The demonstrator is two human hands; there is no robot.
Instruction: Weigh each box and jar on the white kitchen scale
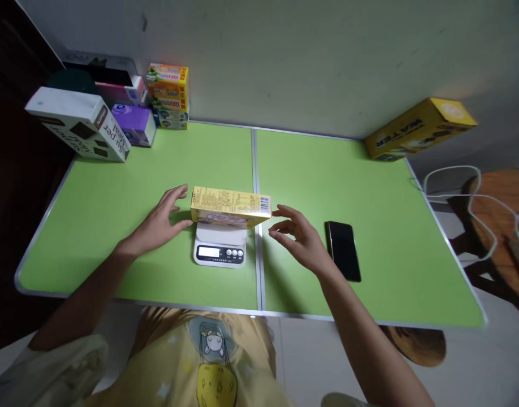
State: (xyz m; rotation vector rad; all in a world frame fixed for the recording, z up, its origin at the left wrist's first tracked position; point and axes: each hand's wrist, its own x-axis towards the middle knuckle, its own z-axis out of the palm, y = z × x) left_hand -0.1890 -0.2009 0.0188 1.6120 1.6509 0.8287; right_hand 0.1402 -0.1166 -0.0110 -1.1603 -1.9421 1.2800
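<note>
A long yellow box (229, 206) lies across the top of a small white kitchen scale (220, 247) near the middle of the green table (115, 226). My left hand (160, 223) is at the box's left end, fingers spread, with the thumb close to or touching the box. My right hand (294, 234) hovers just off the right end, fingers apart and slightly curled, not touching it. Neither hand holds anything.
A black phone (342, 249) lies flat right of my right hand. Several boxes are stacked at the back left: a white one (79, 124), a purple one (134, 124), colourful cartons (168, 93). A yellow carton (418, 129) leans at the back right. White cable (454, 195) hangs beyond the right edge.
</note>
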